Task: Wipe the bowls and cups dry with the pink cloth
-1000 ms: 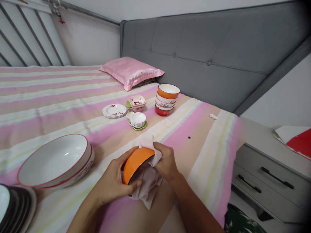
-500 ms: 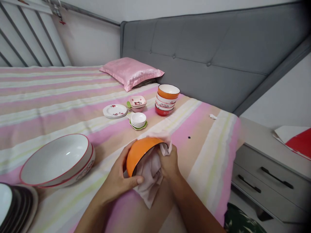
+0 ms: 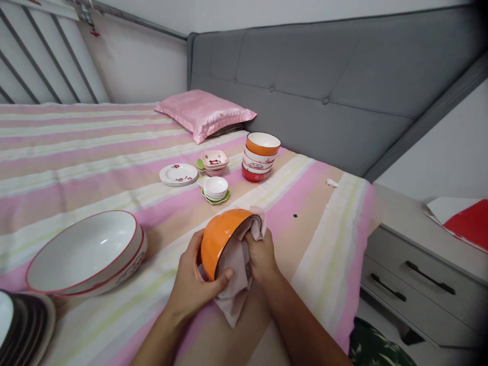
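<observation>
An orange bowl is tilted on its side above the bed, its opening turned toward my right hand. My left hand grips it by the left side, fingers behind and thumb over the near rim. Through a pale pink cloth, my right hand grasps the bowl's right rim; its fingers are partly hidden inside. Part of the cloth folds over the rim and the rest hangs down from the bowl's mouth.
On the striped bed stand stacked bowls, small white dishes, pink square bowls, flowered plates, large red-rimmed bowls and dark-edged dishes. A pink pillow lies by the grey headboard. A nightstand is at right.
The orange bowl has turned slightly in my hands, showing more of its outside. My left thumb sits a little higher and further right. The view has shifted slightly.
</observation>
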Demonstrator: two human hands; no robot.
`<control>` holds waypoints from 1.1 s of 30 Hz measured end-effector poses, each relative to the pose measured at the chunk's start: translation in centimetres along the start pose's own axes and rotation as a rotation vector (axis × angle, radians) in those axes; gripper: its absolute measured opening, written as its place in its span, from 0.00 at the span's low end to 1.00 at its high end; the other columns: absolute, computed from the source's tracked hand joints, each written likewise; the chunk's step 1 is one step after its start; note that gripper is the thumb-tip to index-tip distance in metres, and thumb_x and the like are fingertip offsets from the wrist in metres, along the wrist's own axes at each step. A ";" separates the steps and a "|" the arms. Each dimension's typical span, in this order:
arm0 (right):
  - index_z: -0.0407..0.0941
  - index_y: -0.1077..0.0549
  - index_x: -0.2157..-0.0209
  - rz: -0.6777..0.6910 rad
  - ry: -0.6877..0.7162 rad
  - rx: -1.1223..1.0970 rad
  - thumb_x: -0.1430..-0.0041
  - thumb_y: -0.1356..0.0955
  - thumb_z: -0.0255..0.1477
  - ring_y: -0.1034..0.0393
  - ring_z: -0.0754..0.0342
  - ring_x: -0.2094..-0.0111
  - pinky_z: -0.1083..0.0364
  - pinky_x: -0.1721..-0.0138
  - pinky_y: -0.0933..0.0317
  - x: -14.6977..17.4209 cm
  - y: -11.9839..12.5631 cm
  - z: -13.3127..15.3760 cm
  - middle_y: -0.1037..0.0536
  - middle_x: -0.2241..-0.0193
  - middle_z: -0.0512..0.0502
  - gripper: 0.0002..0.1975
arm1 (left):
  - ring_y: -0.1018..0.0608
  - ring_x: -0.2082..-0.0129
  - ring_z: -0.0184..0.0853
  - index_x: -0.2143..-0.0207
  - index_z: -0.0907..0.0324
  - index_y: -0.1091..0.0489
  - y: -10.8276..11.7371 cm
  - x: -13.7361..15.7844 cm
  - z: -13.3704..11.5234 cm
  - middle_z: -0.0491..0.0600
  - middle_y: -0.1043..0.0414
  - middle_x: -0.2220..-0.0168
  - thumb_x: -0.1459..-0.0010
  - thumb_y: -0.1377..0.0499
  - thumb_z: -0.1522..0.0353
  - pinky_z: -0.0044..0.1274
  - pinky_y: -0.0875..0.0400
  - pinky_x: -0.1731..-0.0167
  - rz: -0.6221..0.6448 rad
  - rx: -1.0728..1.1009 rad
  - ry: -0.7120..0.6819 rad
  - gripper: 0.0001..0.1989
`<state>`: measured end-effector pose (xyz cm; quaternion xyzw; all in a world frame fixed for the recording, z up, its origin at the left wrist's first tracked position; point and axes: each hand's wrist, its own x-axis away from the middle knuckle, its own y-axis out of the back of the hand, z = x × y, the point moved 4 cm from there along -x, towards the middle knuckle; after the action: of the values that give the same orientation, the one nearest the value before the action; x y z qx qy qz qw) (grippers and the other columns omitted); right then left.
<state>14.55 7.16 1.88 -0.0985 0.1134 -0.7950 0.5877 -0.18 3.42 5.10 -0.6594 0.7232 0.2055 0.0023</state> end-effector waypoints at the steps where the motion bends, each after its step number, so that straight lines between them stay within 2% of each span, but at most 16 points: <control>1: 0.42 0.26 0.68 0.003 0.038 0.034 0.55 0.31 0.31 0.26 0.51 0.67 0.57 0.67 0.33 0.0 0.1 0.1 0.20 0.70 0.46 0.11 | 0.27 0.54 0.43 0.47 0.60 0.41 0.1 0.0 0.0 0.53 0.30 0.52 0.54 0.37 0.59 0.29 0.31 0.55 0.013 0.001 -0.010 0.33; 6: 0.43 0.26 0.71 0.009 0.180 0.157 0.53 0.31 0.31 0.29 0.55 0.72 0.59 0.71 0.34 -0.3 0.7 0.5 0.23 0.74 0.48 0.07 | 0.26 0.55 0.42 0.48 0.60 0.40 0.5 0.0 -0.4 0.53 0.30 0.51 0.54 0.38 0.62 0.28 0.31 0.56 0.074 -0.042 -0.026 0.30; 13: 0.45 0.25 0.67 0.164 0.355 0.219 0.51 0.34 0.28 0.29 0.54 0.75 0.58 0.72 0.34 0.1 0.0 1.8 0.23 0.75 0.49 0.08 | 0.27 0.57 0.42 0.51 0.60 0.38 1.9 -0.2 -0.5 0.52 0.30 0.54 0.56 0.38 0.63 0.29 0.33 0.57 0.175 -0.165 -0.029 0.28; 16: 0.45 0.24 0.62 0.275 0.360 0.217 0.49 0.34 0.28 0.27 0.53 0.75 0.57 0.73 0.33 0.5 -0.5 2.1 0.22 0.75 0.48 0.11 | 0.27 0.61 0.42 0.53 0.60 0.37 2.3 -0.4 -0.5 0.51 0.29 0.57 0.55 0.39 0.61 0.29 0.32 0.60 0.225 -0.186 -0.006 0.26; 19: 0.45 0.25 0.57 0.381 0.344 0.203 0.46 0.36 0.26 0.26 0.52 0.74 0.57 0.73 0.33 0.8 -0.9 2.2 0.23 0.78 0.50 0.15 | 0.28 0.65 0.40 0.55 0.60 0.36 2.5 -0.5 -0.7 0.49 0.28 0.63 0.54 0.40 0.60 0.29 0.32 0.62 0.259 -0.211 0.027 0.24; 22: 0.45 0.25 0.55 0.404 0.403 0.253 0.44 0.36 0.26 0.25 0.50 0.67 0.55 0.66 0.32 0.9 -0.9 2.5 0.22 0.78 0.49 0.16 | 0.28 0.68 0.39 0.55 0.60 0.35 2.6 -0.4 -0.7 0.47 0.28 0.66 0.54 0.40 0.60 0.30 0.32 0.61 0.269 -0.250 0.045 0.24; 24: 0.46 0.25 0.55 0.383 0.462 0.289 0.45 0.34 0.26 0.26 0.48 0.61 0.52 0.57 0.33 0.9 -0.8 2.8 0.20 0.71 0.47 0.16 | 0.27 0.68 0.40 0.55 0.60 0.34 2.6 -0.4 -0.7 0.48 0.27 0.66 0.55 0.40 0.59 0.30 0.31 0.61 0.244 -0.269 0.019 0.24; 26: 0.46 0.24 0.55 0.360 0.506 0.297 0.47 0.34 0.26 0.27 0.48 0.58 0.52 0.53 0.35 0.9 -0.6 3.0 0.20 0.66 0.46 0.16 | 0.26 0.67 0.41 0.55 0.59 0.34 2.4 -0.2 -0.6 0.49 0.26 0.65 0.56 0.41 0.59 0.30 0.31 0.62 0.182 -0.282 -0.027 0.25; 29: 0.45 0.25 0.56 0.355 0.530 0.290 0.48 0.34 0.24 0.27 0.49 0.59 0.53 0.54 0.34 0.7 -0.5 3.3 0.20 0.63 0.46 0.16 | 0.25 0.67 0.41 0.56 0.59 0.33 2.1 0.0 -0.3 0.49 0.25 0.64 0.57 0.41 0.58 0.29 0.32 0.64 0.067 -0.295 -0.080 0.25; 33: 0.43 0.26 0.56 0.384 0.496 0.249 0.48 0.35 0.24 0.27 0.50 0.60 0.55 0.58 0.34 0.4 -0.5 3.3 0.21 0.61 0.45 0.16 | 0.25 0.66 0.40 0.57 0.60 0.32 2.0 0.0 0.3 0.49 0.26 0.65 0.54 0.41 0.57 0.27 0.32 0.64 -0.021 -0.226 -0.070 0.23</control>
<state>14.95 6.75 5.14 0.1939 0.1713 -0.6774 0.6886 -2.18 3.59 5.46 -0.6553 0.6881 0.3084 -0.0445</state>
